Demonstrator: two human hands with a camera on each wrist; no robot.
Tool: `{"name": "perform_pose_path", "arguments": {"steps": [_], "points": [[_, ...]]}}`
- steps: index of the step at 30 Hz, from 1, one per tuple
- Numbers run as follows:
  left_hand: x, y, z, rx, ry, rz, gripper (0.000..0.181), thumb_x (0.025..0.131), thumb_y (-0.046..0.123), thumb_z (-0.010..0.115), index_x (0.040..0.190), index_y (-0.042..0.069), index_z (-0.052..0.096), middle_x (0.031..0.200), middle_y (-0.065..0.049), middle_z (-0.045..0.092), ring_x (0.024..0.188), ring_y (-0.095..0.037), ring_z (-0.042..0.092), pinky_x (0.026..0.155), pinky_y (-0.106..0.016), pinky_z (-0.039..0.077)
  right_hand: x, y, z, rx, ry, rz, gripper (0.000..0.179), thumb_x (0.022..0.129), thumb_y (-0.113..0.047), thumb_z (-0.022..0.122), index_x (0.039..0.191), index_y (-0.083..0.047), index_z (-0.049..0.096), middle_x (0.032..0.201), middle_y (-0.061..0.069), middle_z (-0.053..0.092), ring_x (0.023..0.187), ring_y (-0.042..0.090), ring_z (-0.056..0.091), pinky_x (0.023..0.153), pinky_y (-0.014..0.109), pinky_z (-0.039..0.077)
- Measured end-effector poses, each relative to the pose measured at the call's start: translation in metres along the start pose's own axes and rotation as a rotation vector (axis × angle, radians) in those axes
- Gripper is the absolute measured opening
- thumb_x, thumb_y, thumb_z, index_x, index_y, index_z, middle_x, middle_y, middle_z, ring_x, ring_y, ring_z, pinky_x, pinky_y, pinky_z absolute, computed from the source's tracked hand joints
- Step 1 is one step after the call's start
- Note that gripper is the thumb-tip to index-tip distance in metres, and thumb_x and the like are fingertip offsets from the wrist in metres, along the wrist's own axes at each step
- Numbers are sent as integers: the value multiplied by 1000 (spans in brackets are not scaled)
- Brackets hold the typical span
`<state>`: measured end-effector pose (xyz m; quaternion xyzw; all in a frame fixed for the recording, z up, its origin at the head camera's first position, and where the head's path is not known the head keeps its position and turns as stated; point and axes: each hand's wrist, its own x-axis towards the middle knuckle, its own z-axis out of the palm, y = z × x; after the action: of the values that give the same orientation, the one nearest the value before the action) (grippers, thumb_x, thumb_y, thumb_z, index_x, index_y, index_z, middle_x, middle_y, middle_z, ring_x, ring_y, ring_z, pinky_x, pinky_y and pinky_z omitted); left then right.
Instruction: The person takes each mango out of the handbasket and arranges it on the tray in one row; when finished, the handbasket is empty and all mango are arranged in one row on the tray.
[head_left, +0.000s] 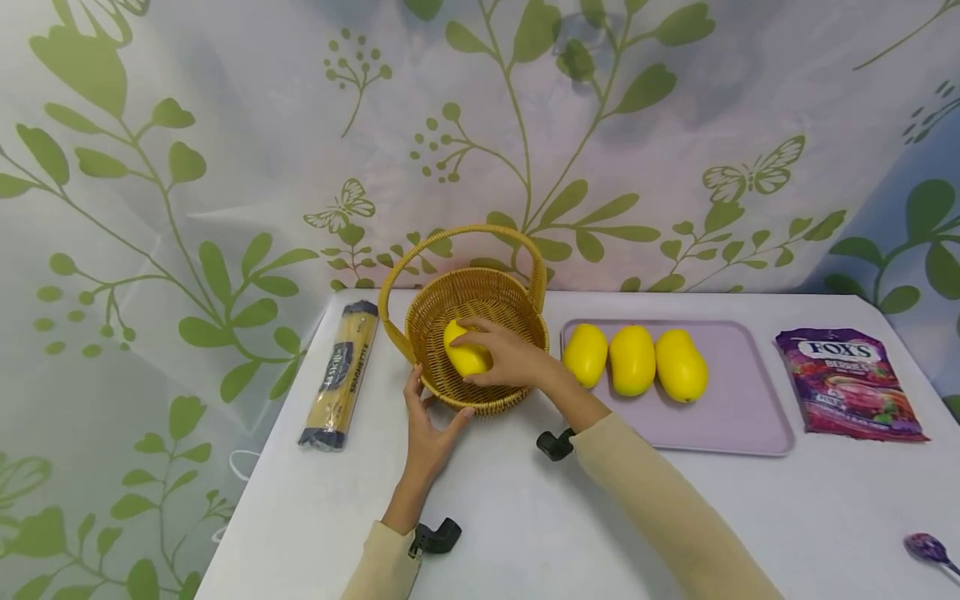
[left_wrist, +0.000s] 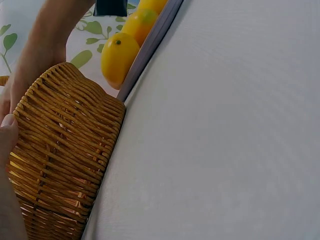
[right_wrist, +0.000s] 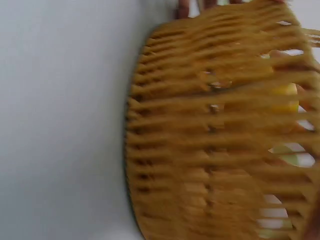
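A yellow mango is inside the round wicker basket, gripped by my right hand, whose thumb and fingers curl round it. My left hand holds the basket's near left rim, thumb at the front and fingers along the side. In the left wrist view, the thumb lies against the woven wall. The right wrist view is filled by the basket's side, blurred, with a bit of yellow showing through the weave. The tall handle stands up over the basket.
Right of the basket lies a lilac tray with three mangoes at its left side. A purple Fox's candy bag is farther right, and a wrapped lollipop near the right edge. A spaghetti pack lies left of the basket.
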<state>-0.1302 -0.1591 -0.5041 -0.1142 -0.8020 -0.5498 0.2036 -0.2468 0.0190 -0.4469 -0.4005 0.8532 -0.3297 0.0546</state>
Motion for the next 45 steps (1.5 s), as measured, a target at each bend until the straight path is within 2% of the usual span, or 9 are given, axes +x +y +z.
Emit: {"name": "perform_pose_path", "arguments": {"steps": [8, 15, 17, 20, 24, 28, 37, 42, 45], "points": [[-1, 0, 1, 24, -7, -4, 94, 80, 1, 76, 151, -3, 14, 155, -31, 18, 136, -52, 29, 96, -64, 38, -29, 1, -27, -7, 101, 10, 55, 81, -27, 80, 131, -18, 62, 153, 6, 38, 138, 31, 41, 104, 50, 44], [-2, 1, 2, 24, 6, 9, 95, 80, 1, 76, 152, -2, 14, 156, -25, 18, 137, -52, 28, 96, -63, 39, -50, 5, -39, 1, 120, 19, 55, 83, -29, 78, 133, -18, 60, 155, 6, 35, 141, 32, 36, 108, 52, 40], [-3, -5, 4, 16, 5, 8, 94, 81, 4, 77, 152, -1, 14, 156, -26, 18, 137, -51, 28, 97, -61, 38, -57, 7, -42, 5, 134, 30, 54, 83, -29, 78, 134, -20, 60, 156, 5, 34, 142, 32, 34, 108, 53, 40], [-2, -6, 4, 7, 0, 6, 94, 82, 4, 76, 152, 0, 14, 156, -26, 19, 138, -50, 28, 98, -60, 38, -69, 11, -50, 17, 177, 36, 54, 83, -27, 79, 133, -20, 60, 157, 4, 33, 135, 29, 41, 97, 46, 50], [1, 1, 2, 21, 0, 13, 95, 80, 0, 76, 152, -1, 14, 156, -25, 19, 137, -51, 28, 98, -56, 40, -84, 13, -61, 44, 226, 48, 55, 82, -24, 80, 133, -21, 60, 158, 3, 31, 131, 28, 45, 88, 44, 53], [1, 2, 1, 24, 4, 10, 95, 80, -1, 76, 152, -2, 14, 156, -24, 19, 137, -51, 29, 97, -55, 40, -97, 14, -67, 46, 235, 75, 56, 82, -25, 80, 134, -23, 59, 158, 1, 31, 137, 29, 41, 95, 46, 50], [0, 1, 1, 7, 13, 6, 95, 79, 0, 77, 151, -3, 15, 156, -24, 21, 135, -52, 29, 97, -61, 38, -120, 17, -83, -46, 300, 50, 59, 78, -21, 83, 133, -17, 61, 155, 6, 36, 138, 32, 39, 97, 50, 49], [1, 0, 1, 3, 7, -4, 95, 80, 1, 77, 152, -1, 15, 157, -22, 20, 138, -50, 28, 98, -59, 38, -142, 23, -100, -87, 337, 102, 60, 76, -16, 84, 131, -16, 61, 155, 5, 36, 138, 34, 38, 98, 54, 47], [0, 0, 1, 1, 4, -15, 96, 79, 0, 77, 152, 0, 15, 157, -21, 20, 137, -50, 28, 98, -60, 37, -159, 32, -109, -133, 358, 126, 59, 75, -13, 84, 130, -13, 62, 154, 9, 37, 134, 36, 42, 93, 54, 50]]}}
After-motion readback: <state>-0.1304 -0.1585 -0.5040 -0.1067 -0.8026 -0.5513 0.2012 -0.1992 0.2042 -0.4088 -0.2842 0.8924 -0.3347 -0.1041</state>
